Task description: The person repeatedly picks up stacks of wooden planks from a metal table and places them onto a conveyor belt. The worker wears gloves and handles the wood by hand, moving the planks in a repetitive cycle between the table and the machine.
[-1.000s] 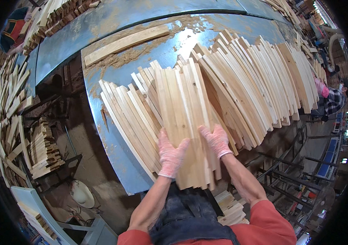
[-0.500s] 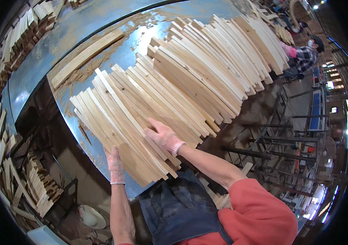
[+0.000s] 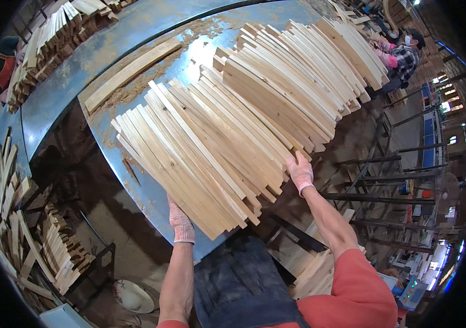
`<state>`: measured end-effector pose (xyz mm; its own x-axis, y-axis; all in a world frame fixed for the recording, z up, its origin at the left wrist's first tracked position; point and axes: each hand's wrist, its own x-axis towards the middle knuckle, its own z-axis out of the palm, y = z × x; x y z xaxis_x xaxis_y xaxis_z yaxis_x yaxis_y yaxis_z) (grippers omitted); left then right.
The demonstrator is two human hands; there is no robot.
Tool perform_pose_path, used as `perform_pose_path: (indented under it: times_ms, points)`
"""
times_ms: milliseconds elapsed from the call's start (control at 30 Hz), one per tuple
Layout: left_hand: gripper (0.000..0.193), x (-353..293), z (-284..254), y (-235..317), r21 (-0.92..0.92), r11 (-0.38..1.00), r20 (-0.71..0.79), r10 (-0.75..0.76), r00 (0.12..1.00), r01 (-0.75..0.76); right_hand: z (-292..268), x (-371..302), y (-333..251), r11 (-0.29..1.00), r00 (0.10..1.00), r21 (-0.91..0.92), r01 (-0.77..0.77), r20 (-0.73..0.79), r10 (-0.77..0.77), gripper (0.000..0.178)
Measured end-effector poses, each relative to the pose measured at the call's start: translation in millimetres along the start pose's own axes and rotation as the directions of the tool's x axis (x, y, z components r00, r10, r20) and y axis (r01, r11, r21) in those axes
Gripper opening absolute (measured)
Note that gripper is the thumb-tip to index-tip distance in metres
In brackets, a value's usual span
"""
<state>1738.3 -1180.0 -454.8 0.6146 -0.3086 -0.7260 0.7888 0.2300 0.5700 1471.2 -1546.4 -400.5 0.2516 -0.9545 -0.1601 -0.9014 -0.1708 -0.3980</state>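
Observation:
A long row of pale wooden strips (image 3: 211, 128) lies side by side on a blue metal table (image 3: 114, 158). My left hand (image 3: 180, 221), in a pinkish knit glove, rests against the outer side of the leftmost strip. Its fingers lie along that edge, partly hidden by the wood. At the strips' near ends, right of the middle, my right hand (image 3: 301, 172) wears a matching glove. Its thumb and fingers are around the end of one strip. The near ends sit unevenly, some jutting past the table edge.
A single board (image 3: 132, 74) lies on the sawdust-strewn table beyond the row. Stacked strips (image 3: 52, 41) stand at the far left, beside a person in dark and red clothing. Another person (image 3: 405, 60) in a checked shirt works far right. A white helmet (image 3: 133, 296) sits low left.
My right hand has left the top of the strips and moved right to their near ends. My left hand stays at the left edge. The whole view has shifted slightly.

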Motion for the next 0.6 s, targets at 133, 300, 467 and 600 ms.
perform_pose_path:
  times_ms: [133,300,467,600]
  points:
    - [0.071,-19.6,-26.3,52.2,-0.007,1.000,0.031,-0.007,0.999,0.007,-3.3,-82.3,-3.8,0.978,0.987,0.209,0.018,0.151,-0.051,0.069]
    - [0.063,-15.6,-56.9,129.9,0.147,0.989,0.069,0.000,0.998,-0.010,-2.9,-134.8,-2.4,0.919,0.789,0.379,-0.108,0.595,-0.153,0.075]
    - [0.058,15.7,-49.8,156.9,0.184,0.983,0.137,-0.004,0.991,-0.021,51.0,-29.1,-41.9,0.884,0.853,0.409,0.226,0.355,-0.382,0.060]
    - [0.072,41.0,-34.0,152.2,-0.008,1.000,0.109,0.025,0.994,-0.024,122.2,25.8,-96.9,0.637,0.927,0.737,0.224,0.040,-0.372,0.057]
